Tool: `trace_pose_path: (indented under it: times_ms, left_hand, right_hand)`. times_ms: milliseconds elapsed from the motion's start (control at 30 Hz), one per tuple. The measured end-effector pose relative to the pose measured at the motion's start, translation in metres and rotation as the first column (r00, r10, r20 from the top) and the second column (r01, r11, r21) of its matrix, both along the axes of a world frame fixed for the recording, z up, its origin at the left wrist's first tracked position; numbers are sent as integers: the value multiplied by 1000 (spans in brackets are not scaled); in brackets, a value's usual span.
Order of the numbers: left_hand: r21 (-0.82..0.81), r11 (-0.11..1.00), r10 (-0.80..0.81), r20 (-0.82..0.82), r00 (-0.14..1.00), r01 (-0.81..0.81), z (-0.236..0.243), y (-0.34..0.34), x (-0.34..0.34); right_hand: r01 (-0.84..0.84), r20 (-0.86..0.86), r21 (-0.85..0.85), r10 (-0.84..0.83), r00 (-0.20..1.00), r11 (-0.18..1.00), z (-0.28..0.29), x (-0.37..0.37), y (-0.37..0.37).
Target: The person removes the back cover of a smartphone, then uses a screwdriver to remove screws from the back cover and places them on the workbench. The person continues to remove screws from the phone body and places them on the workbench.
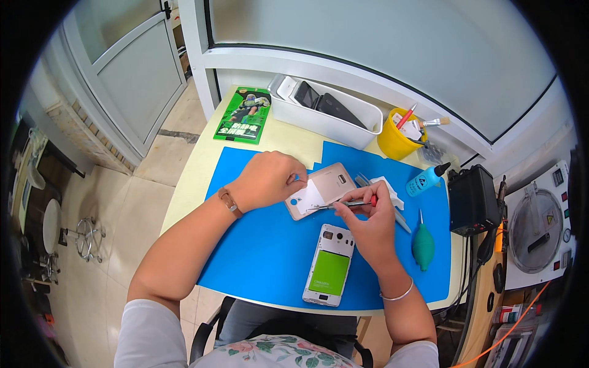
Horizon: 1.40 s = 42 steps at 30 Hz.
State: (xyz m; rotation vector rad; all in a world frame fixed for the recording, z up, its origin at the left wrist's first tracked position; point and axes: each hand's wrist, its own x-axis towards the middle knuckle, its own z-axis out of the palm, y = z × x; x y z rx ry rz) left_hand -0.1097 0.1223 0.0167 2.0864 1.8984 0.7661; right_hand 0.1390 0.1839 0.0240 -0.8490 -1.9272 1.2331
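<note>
A gold phone back cover lies tilted on the blue mat, with a white patch on its inner face. My left hand is closed at the cover's left edge, fingertips pinched together over the white patch; what they hold, if anything, is hidden. In my right hand is a slim screwdriver with a red end, its thin tip pointing left over the cover's lower edge. Nearer to me lies an opened phone, its green battery exposed in a white frame.
Behind the blue mat stand a white bin of phones, a yellow cup of tools and a green package. At right are a blue bottle, a green air blower, tweezers and a black box.
</note>
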Motion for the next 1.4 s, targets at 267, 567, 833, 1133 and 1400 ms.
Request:
trace_pose_path:
  times_ms: [267, 567, 833, 1133, 1400]
  left_hand:
    - [25, 1000, -17, -9, 1000, 17, -1, 0, 2]
    - [35, 999, -16, 89, 996, 13, 6, -1, 5]
    - [32, 982, -165, 634, 755, 188, 6, -3, 7]
    - [89, 977, -196, 731, 654, 194, 3, -3, 19]
    - [101, 977, -200, 746, 636, 189, 5, -5, 21]
  right_hand:
    - [-21, -56, -1, 21, 998, 1000, -5, -1, 1]
    - [-27, -281, -191, -29, 959, 981, 2, 9, 13]
    - [46, -443, -128, -99, 891, 991, 6, 9, 12]
    - [89, -439, -24, -90, 894, 996, 10, 9, 5]
    - [101, -426, 11, -87, 900, 995, 15, 9, 0]
